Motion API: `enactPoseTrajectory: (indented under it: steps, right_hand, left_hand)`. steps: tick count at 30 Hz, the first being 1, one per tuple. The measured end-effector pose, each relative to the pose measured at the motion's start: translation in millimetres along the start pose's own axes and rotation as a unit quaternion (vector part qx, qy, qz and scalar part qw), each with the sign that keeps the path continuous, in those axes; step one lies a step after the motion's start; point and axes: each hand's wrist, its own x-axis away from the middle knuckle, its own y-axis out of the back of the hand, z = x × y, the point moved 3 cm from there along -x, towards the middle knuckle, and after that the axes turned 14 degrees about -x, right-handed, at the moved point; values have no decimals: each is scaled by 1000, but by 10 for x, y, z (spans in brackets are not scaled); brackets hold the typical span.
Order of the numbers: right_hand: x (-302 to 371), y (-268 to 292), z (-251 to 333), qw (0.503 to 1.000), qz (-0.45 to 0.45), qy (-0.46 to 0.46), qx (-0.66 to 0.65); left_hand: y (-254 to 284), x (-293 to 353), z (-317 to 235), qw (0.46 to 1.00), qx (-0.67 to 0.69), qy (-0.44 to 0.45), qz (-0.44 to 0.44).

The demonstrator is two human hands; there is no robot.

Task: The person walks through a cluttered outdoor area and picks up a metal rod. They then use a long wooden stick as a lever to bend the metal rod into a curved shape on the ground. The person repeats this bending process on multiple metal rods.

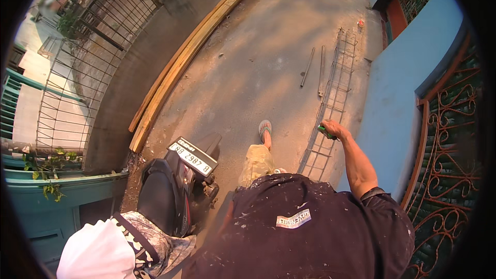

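My right hand (337, 130) reaches out to the right on a bent arm, its fingers closed around a small green thing (324, 132) whose kind I cannot make out. Below and beside that hand, a long cage of tied steel rebar (338, 80) lies along the ground. The hand appears above the cage; whether it touches it I cannot tell. Out of sight is my left hand, and my dark, paint-spotted shirt (310, 237) fills the lower middle. One foot in a sandal (265, 130) is forward on the pavement.
A parked motorcycle (165, 191) stands close on the left, with white cloth (98, 253) behind it. Long timber beams (191, 51) run along the left wall. Two metal bars (308, 67) lie left of the cage. A blue wall (398, 88) and an ornate metal grille (444, 160) border the right.
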Motion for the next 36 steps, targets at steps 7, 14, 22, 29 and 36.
enactPoseTrajectory:
  steps: [7,14,22,29,36]
  right_hand:
    - [-695,189,-284,983,57,-168,-52]
    - [-511,487,-514,895,31,-390,-212]
    - [-1894,893,-446,772,-40,-511,-376]
    - [-3759,2553,-64,796,-125,-427,-411]
    - [-4392,3842,402,777,-403,-160,-456]
  left_hand:
    - [862,-1381,-2262,995,-99,26,-16]
    - [1824,-1879,-5901,976,-144,-140,-83]
    - [1148,-2341,-9391,941,-190,-280,-17]
    - [258,-2722,-10502,749,-547,-320,193]
    - [282,-3334,-12856,800,-551,-212,105]
